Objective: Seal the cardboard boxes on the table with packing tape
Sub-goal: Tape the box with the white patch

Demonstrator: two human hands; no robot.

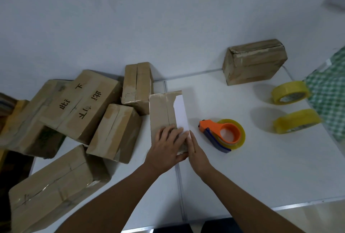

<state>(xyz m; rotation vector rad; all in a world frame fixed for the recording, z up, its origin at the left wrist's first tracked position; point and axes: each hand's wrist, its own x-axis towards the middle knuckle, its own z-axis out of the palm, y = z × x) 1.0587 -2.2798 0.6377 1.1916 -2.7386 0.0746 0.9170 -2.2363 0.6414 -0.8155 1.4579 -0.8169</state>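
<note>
both hands lie flat-fingered on the near end of a cardboard box (164, 113) on the white tabletop (242, 176): left hand (166, 147) on top, right hand (196, 152) along its side. an orange tape dispenser (222, 134) sits just right; two tape rolls (290, 92) farther right.

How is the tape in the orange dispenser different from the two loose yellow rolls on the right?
The dispensed roll sits in an orange dispenser near the right hand; the loose rolls are bare and farther right, by the green checked cloth. The dispensed roll lies flat; the loose rolls are tilted. All three are yellowish packing tape on the white table.
</note>
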